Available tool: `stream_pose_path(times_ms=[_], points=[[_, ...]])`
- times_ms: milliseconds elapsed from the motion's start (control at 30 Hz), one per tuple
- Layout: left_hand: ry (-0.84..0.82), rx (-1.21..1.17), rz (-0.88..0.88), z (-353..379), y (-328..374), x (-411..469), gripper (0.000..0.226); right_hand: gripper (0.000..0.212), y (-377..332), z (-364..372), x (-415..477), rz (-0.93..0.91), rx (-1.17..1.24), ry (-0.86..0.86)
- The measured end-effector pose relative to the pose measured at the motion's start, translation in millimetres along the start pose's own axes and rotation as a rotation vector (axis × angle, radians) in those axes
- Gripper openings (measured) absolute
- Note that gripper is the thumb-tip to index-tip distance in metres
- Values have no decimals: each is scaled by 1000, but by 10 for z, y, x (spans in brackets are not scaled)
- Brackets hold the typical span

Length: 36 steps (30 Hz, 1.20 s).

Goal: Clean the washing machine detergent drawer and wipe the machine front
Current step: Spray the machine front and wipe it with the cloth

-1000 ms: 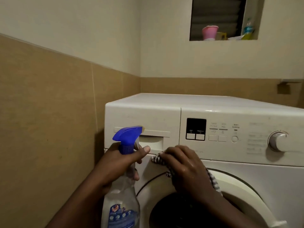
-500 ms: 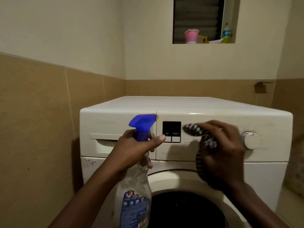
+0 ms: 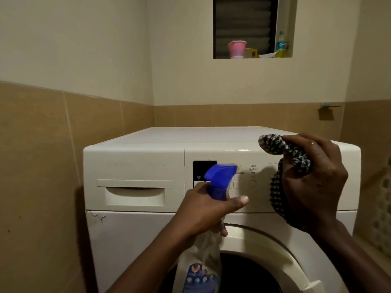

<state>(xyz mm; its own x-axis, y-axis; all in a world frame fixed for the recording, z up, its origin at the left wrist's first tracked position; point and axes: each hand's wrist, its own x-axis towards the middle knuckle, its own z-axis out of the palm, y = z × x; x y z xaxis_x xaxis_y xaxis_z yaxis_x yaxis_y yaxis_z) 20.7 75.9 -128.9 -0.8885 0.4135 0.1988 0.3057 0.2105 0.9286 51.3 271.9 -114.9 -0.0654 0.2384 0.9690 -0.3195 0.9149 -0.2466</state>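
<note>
A white front-loading washing machine (image 3: 135,161) fills the middle of the view. Its detergent drawer (image 3: 134,192) at the upper left is closed. My left hand (image 3: 203,212) grips the neck of a clear spray bottle (image 3: 201,269) with a blue trigger head, held in front of the control panel. My right hand (image 3: 313,182) holds a black-and-white checked cloth (image 3: 275,144) against the panel's upper right corner, covering the dial. The round door (image 3: 268,246) shows below, partly hidden by my arms.
Tan tiled walls close in on the left and behind the machine. A wall niche (image 3: 251,28) above holds a pink cup (image 3: 237,48) and a bottle (image 3: 281,44). A pale perforated basket (image 3: 380,210) stands at the right edge.
My right hand has carried the cloth from beneath the drawer across the panel to its upper right corner. My left hand with the bottle shifted right, in front of the display.
</note>
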Motion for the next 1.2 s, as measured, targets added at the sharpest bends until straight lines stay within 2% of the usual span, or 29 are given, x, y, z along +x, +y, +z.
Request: stream_pose_path(times_ms=[100, 300, 400, 533, 667, 733, 800, 967, 1200], points=[[3, -68, -57, -15, -146, -74, 44, 49, 7, 76, -26, -6, 18, -18], [204, -96, -113, -328, -290, -268, 47, 60, -160, 384, -111, -17, 50, -127], [231, -133, -95, -483, -286, -331, 49, 53, -403, 612, -170, -83, 64, -218], [297, -137, -67, -634, -257, -340, 50, 38, -726, 901, -333, -260, 78, -298], [341, -178, -58, -728, -278, -335, 58, 30, -653, 828, -769, -398, 130, -411], [323, -167, -54, -722, -299, -336, 54, 27, -554, 715, -931, -466, 119, -470], [308, -160, -60, -698, -313, -337, 48, 32, -475, 660, -848, -456, 90, -466], [249, -155, -86, -643, -339, -320, 44, 43, -285, 623, -167, -257, -6, -275], [238, -176, -69, -552, -336, -292, 49, 49, -78, 376, -801, -347, -26, -398]])
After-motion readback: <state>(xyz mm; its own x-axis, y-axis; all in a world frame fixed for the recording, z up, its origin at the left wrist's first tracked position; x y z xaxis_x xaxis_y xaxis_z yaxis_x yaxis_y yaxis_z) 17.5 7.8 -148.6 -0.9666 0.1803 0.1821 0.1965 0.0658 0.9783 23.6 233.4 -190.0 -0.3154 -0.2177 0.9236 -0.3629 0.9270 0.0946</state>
